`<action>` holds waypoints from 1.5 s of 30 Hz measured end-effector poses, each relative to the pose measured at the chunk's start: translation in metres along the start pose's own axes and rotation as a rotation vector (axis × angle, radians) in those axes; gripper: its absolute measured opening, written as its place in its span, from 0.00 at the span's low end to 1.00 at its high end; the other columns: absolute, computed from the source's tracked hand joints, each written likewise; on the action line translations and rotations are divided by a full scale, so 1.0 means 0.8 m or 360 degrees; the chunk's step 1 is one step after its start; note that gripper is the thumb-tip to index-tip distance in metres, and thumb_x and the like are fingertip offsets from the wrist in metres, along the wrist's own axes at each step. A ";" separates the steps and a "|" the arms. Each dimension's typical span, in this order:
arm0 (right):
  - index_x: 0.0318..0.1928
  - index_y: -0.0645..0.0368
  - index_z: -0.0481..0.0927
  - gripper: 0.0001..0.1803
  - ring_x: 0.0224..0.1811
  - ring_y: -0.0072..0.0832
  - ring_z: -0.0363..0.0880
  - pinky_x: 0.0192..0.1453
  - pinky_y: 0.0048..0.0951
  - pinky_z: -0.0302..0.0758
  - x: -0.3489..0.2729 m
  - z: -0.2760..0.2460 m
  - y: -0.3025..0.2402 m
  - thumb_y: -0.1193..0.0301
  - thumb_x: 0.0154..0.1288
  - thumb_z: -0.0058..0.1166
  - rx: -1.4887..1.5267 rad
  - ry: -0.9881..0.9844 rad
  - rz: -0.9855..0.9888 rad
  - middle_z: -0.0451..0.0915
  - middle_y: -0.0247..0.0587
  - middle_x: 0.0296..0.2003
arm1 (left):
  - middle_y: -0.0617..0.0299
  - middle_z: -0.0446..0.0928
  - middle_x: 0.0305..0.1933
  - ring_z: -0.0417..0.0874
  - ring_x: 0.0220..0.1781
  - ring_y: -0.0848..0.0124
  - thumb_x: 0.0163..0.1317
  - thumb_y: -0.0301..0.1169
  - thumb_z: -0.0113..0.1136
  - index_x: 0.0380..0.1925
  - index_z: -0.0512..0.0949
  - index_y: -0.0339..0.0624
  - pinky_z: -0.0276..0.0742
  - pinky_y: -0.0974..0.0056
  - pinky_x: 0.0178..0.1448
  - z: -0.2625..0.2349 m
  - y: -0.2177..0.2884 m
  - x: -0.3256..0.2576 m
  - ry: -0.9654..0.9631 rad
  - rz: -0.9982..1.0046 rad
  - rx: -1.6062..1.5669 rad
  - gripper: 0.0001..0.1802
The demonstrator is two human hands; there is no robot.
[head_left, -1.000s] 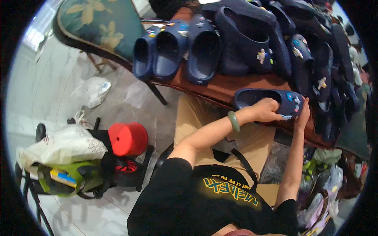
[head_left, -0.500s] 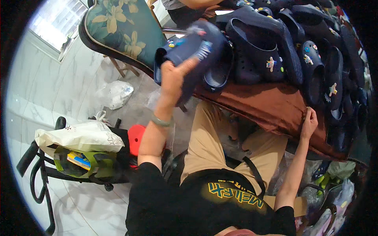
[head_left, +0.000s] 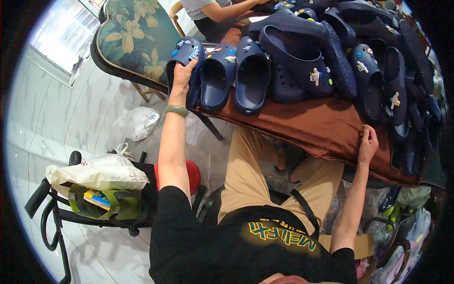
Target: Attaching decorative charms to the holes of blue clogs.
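A navy clog (head_left: 195,49) is at the left end of the brown-covered table (head_left: 307,118), its long axis running away from you, toe outward. Your left hand (head_left: 181,78), the nearer, grasps it. Your right hand (head_left: 369,140), without a clog, is curled at the table's front edge, towards its right end; whether it pinches the cloth is unclear. A second clog (head_left: 216,83) and third clog (head_left: 253,80) along the table's front left crowd the held one's right side. A floral chair (head_left: 130,45) borders the table's left end.
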State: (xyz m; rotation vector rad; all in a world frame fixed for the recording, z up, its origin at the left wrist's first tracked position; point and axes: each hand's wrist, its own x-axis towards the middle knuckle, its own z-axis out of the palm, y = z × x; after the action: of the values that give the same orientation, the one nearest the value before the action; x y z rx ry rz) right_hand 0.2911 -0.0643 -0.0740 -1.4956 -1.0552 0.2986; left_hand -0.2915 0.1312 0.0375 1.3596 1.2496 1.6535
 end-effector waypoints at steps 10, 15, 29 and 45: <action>0.41 0.64 0.81 0.12 0.37 0.15 0.73 0.43 0.17 0.69 -0.001 -0.006 -0.003 0.67 0.70 0.51 -0.0088 0.0044 0.0002 0.79 0.27 0.34 | 0.42 0.79 0.46 0.81 0.48 0.55 0.51 0.46 0.70 0.51 0.73 0.31 0.73 0.58 0.54 0.000 0.025 -0.061 -0.0058 0.0179 0.0957 0.34; 0.40 0.65 0.80 0.10 0.39 0.16 0.74 0.47 0.19 0.70 0.001 0.003 -0.009 0.70 0.70 0.51 0.0022 0.0008 -0.0037 0.80 0.28 0.35 | 0.39 0.65 0.62 0.63 0.65 0.48 0.53 0.45 0.69 0.59 0.64 0.26 0.57 0.52 0.68 0.030 0.043 -0.101 0.0373 0.0664 0.1390 0.42; 0.39 0.63 0.81 0.08 0.32 0.15 0.73 0.38 0.21 0.72 -0.003 0.005 -0.019 0.71 0.65 0.54 0.0069 0.0164 -0.0134 0.81 0.33 0.30 | 0.53 0.75 0.55 0.69 0.63 0.55 0.54 0.33 0.68 0.50 0.76 0.37 0.60 0.56 0.67 0.281 0.110 -0.151 -0.0650 0.1255 0.0973 0.24; 0.35 0.66 0.80 0.07 0.35 0.40 0.81 0.40 0.30 0.75 0.004 0.007 -0.030 0.72 0.62 0.55 0.0043 0.0246 -0.0230 0.81 0.49 0.32 | 0.54 0.77 0.33 0.77 0.37 0.66 0.57 0.42 0.65 0.33 0.76 0.34 0.70 0.62 0.42 0.693 0.131 -0.164 -0.1489 0.0971 0.0681 0.19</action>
State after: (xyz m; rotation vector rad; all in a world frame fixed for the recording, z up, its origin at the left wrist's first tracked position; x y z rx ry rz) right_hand 0.2783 -0.0615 -0.0530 -1.3871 -1.0246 0.0935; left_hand 0.2848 0.1235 0.0951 2.5500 0.6413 0.8145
